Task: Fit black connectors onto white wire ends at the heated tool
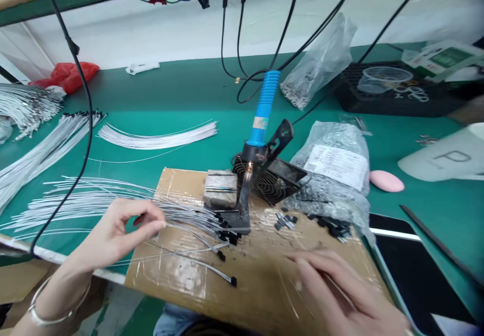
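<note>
My left hand [128, 227], a bracelet on its wrist, is over a fanned bundle of thin white wires [86, 200], thumb and index finger pinched together; what they hold is too small to make out. Many of these wires end in black connectors [229, 236] on a tape-covered cardboard sheet [264, 275]. One wire lies apart, its black connector [233, 281] nearer the front edge. My right hand [340, 288] is blurred over the right part of the cardboard, fingers bent. Small black pieces [285, 220] lie behind it. A blue-handled soldering iron [264, 104] stands tip down beside a grey block [221, 189].
A small fan [266, 179] sits behind the iron. Bubble-wrapped packs [333, 164], a pink oval object [386, 180], a white cup [442, 154] and a black phone-like slab [419, 275] occupy the right. A black cable [85, 84] hangs at the left, before more wire bundles [41, 149].
</note>
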`<state>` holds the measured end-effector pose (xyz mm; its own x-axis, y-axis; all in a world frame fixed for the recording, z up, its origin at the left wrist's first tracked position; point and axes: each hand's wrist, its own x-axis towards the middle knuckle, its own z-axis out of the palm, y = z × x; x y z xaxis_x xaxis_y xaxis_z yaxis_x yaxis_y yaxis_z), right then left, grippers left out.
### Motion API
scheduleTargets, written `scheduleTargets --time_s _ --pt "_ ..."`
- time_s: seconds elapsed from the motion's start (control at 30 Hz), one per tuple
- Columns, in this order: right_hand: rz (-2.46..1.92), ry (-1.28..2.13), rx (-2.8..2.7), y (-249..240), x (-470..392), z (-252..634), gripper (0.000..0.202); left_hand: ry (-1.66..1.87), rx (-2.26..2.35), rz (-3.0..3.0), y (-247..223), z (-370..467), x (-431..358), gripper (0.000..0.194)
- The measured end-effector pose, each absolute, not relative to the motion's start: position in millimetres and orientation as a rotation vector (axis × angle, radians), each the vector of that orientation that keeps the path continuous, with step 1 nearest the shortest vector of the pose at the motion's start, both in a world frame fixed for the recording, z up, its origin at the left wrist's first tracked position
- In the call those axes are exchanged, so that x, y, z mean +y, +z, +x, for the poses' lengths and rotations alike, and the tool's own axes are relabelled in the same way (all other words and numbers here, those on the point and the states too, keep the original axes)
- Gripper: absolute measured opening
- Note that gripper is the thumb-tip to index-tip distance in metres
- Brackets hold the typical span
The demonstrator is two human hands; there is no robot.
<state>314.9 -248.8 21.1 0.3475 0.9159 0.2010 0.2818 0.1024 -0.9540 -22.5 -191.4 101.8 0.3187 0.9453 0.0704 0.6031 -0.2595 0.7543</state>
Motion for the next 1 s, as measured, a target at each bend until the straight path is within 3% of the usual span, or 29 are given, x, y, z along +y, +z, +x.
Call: scheduleTargets --time_s 0.1,0.23,0.53,1.0 --pt "-1.257 0.796 -1.349 37 -248 300 0.008 0.529 1.244 1.934 101 -17 -205 0.024" --pt "-1.095 0.885 -1.424 43 -252 294 0.015 0.439 1.191 1.897 98 -12 -212 0.025" --pt "-1.037 0.819 -1.435 50 -257 298 0.016 0.360 1.192 1.819 99 -4 -213 0.026" --pt "-1.041 0.922 -1.337 35 -265 296 0.028 0.527 1.276 1.635 102 12 -199 0.023"
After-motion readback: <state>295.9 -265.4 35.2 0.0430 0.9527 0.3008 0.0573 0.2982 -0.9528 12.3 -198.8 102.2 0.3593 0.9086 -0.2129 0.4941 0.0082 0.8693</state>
